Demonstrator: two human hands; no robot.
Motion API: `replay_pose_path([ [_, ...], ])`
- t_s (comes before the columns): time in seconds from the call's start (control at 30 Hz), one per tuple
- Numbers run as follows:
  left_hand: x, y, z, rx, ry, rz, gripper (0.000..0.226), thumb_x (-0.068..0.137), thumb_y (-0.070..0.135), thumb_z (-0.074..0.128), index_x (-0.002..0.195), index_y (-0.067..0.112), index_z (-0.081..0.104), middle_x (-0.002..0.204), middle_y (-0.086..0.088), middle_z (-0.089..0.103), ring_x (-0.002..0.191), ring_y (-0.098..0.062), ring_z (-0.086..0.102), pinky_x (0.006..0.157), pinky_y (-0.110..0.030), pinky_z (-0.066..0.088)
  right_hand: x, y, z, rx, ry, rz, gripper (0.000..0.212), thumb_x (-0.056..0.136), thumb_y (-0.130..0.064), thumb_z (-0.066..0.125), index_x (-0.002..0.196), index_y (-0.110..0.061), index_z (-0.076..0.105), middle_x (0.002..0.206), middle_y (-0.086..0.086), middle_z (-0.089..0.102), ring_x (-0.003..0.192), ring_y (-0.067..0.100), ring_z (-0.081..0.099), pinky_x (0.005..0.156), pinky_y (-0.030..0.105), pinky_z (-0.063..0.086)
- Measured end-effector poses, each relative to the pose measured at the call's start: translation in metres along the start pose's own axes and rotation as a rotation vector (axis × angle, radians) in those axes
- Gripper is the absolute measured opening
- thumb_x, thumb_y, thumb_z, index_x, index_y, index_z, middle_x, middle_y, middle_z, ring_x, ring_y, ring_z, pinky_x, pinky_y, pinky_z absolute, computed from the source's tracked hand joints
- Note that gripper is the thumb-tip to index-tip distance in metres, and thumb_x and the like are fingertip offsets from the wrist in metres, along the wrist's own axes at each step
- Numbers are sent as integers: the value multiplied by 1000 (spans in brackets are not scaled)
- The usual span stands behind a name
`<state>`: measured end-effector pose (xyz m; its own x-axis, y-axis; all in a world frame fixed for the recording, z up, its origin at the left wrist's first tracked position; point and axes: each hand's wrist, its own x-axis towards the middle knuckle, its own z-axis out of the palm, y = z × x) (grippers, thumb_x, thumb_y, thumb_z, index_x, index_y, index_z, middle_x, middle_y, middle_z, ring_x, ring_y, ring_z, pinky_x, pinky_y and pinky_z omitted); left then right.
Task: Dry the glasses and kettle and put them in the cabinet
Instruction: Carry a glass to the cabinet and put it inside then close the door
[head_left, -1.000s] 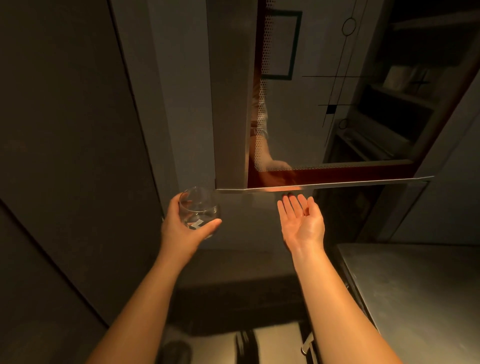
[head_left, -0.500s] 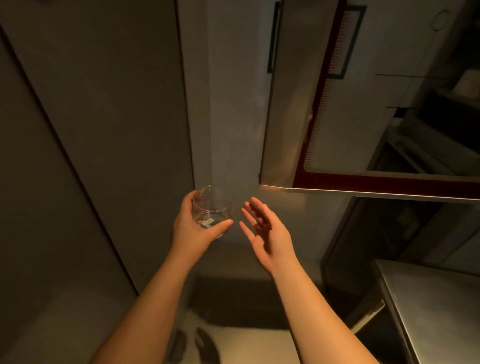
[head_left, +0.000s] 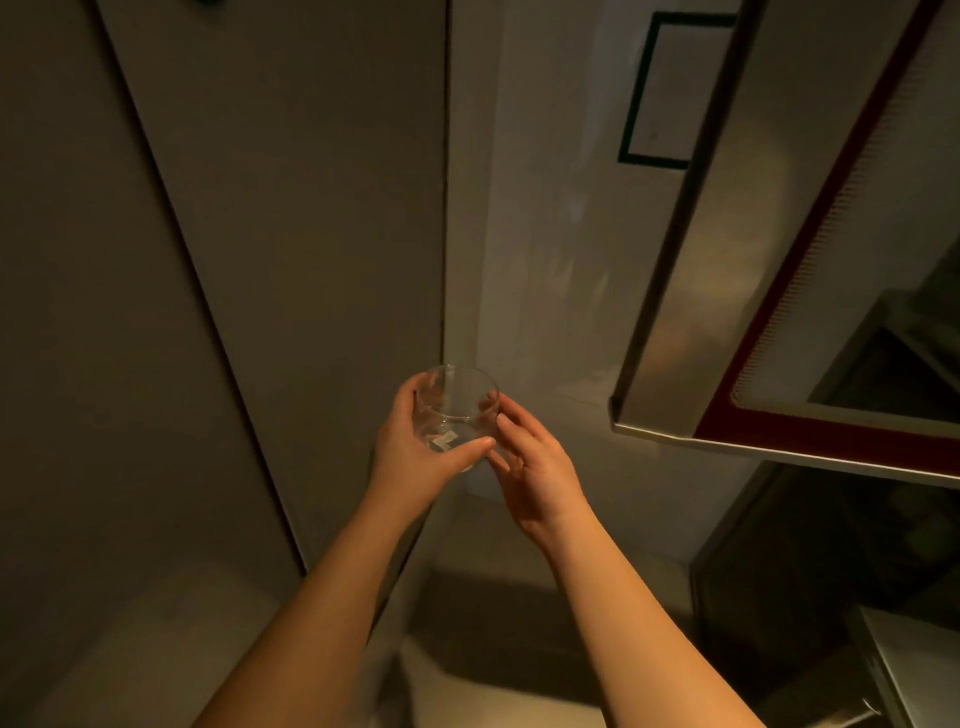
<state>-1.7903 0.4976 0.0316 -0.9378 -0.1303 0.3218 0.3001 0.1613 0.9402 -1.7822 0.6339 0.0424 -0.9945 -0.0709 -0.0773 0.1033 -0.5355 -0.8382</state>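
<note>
A clear, short drinking glass (head_left: 453, 405) with a small white label near its base is held upright in front of me. My left hand (head_left: 415, 457) wraps it from the left, thumb across the base. My right hand (head_left: 530, 462) touches the glass's right side with its fingertips, fingers spread. The open cabinet door (head_left: 737, 291), with a dark red frame around a glass pane, hangs at the upper right, above and to the right of both hands. No kettle is in view.
A tall grey panel (head_left: 223, 260) fills the left side, and a pale wall (head_left: 545, 234) with a dark-framed picture (head_left: 670, 88) stands behind the glass. A metal counter edge (head_left: 919, 670) shows at the lower right. Dark shelving (head_left: 904, 364) sits behind the door pane.
My right hand moved left from under the cabinet door and now touches the glass. The view swung left, so the door shifted to the right.
</note>
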Motion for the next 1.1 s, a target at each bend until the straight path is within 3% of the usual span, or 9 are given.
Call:
replay_pose_path([
  [0.07,19,-7,3,-12,-15,-8,93,44,37,87,127,22,47,119,6,62,107,-3,61,88,-19,50,18,1,-1,13,25,-18,35,93,-5,53,128,-6,56,124,15,63,119,25,57,106,37,41],
  [0.23,73,-25,15,-70,-100,-24,87,52,11,93,124,26,46,113,13,60,98,7,61,80,-12,48,67,-1,-1,-13,86,-94,36,93,-5,52,129,-2,55,125,17,62,120,29,57,107,40,40],
  [0.43,134,-39,43,-138,-172,-72,86,38,34,89,115,34,49,111,5,64,93,-4,64,76,-17,52,116,-16,-6,-129,185,-177,34,92,-13,58,125,-8,60,122,11,65,117,25,59,104,41,43],
  [0.53,161,-48,61,-161,-262,-79,65,65,8,85,117,23,49,115,-5,61,85,-2,63,66,-11,50,133,-20,-15,-201,236,-232,28,93,-17,57,121,-15,64,118,3,68,114,20,61,100,36,46],
  [0.6,176,-53,72,-144,-294,-106,48,75,10,78,114,18,52,108,-5,61,81,-6,66,60,-17,54,143,-21,-22,-294,255,-273,27,95,-20,54,121,-21,64,116,-6,68,112,12,62,94,30,48],
  [0.7,195,-68,89,-173,-369,-88,83,54,14,91,125,19,48,119,-7,59,100,-22,65,68,-31,56,166,-19,-41,-494,287,-323,31,100,-21,47,129,-22,58,118,-14,66,108,0,61,86,16,50],
  [0.87,223,-81,120,-155,-405,-46,90,49,31,90,128,23,47,119,4,61,105,-8,63,83,-25,54,199,-23,-72,-504,351,-337,37,100,-8,44,136,-17,48,127,-14,54,109,-18,50,87,5,41],
  [0.93,234,-84,139,-136,-444,-21,87,53,27,91,129,25,47,121,2,61,104,-3,63,86,-24,53,210,-30,-84,-454,322,-363,38,98,-10,48,136,-13,46,125,-15,56,115,-13,50,90,8,42],
  [1.1,258,-89,191,-120,-535,-1,84,50,36,90,121,41,47,120,6,60,105,-9,64,88,-32,55,227,-56,-117,-174,398,-405,59,77,-34,62,131,-12,52,129,10,60,120,21,57,104,40,42],
])
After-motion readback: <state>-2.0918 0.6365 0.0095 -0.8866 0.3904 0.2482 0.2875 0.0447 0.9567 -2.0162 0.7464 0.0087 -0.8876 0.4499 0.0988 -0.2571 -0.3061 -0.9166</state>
